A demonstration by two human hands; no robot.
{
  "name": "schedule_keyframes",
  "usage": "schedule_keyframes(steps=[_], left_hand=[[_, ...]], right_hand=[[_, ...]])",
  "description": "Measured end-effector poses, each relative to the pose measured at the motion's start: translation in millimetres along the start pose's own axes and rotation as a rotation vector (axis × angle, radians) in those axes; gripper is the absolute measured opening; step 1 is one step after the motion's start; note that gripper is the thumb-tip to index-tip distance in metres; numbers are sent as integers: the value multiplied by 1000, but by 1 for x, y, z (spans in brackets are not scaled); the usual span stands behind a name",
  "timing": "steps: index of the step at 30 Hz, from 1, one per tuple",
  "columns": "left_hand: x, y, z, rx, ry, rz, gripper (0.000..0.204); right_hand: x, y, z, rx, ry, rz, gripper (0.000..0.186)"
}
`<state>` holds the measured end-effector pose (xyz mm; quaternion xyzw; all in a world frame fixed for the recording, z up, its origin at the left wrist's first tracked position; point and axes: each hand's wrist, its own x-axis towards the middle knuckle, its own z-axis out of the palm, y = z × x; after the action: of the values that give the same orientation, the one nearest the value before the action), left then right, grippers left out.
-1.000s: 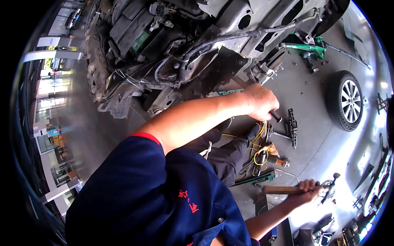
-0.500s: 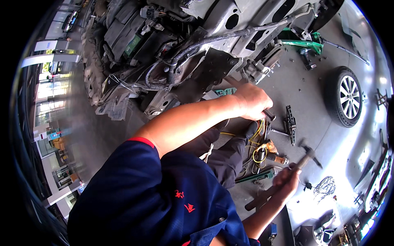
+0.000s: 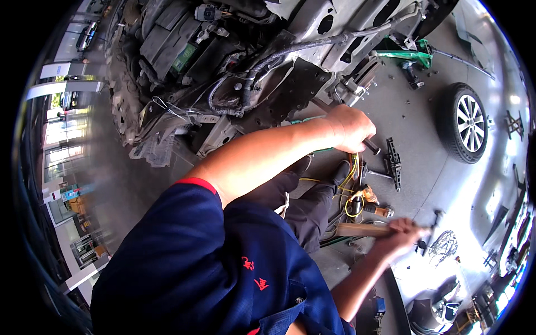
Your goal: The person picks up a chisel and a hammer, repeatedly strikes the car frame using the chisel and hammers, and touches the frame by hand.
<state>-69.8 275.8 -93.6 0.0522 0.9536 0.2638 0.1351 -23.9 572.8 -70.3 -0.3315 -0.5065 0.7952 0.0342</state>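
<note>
Just beside the stripped car (image 3: 312, 53), a person's left hand (image 3: 352, 129) is closed in a fist around a bar (image 3: 372, 147). The bar is dark, slim and straight, with a blunt, slightly flared end that juts from the fist toward the lower right. More of it shows on the fist's other side, slanting toward the car's metal; whether its far tip touches cannot be told.

Lower down and to the right, over the floor (image 3: 421, 178), the right hand (image 3: 399, 237) grips a hammer (image 3: 362, 229). Its handle is pale brown wood, smeared by blur, and points left past the hand; the dark head sits beyond the hand on the right, too blurred for its exact shape. Hammer and bar are well apart, with neither touching the other.

Near the person's shoes, yellow cable (image 3: 350, 180) lies in loose loops by an orange tool (image 3: 365, 195). A black bracket (image 3: 394, 164) rests on the floor to the right of the left hand, and farther right is a wheel (image 3: 469, 123) with silver spokes and a black tyre.
</note>
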Motion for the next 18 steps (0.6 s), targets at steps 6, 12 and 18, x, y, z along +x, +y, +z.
schedule_keyframes(steps=[6,12,18], left_hand=[[-6,-1,-8,4,-16,-70,27],[-4,0,-4,0,23,-35,28],[-9,-2,-11,-64,23,-8,25]], right_hand=[[-13,7,10,-425,-305,394,39],[-27,9,9,-25,-31,95,39],[-37,14,10,-385,-419,490,35]])
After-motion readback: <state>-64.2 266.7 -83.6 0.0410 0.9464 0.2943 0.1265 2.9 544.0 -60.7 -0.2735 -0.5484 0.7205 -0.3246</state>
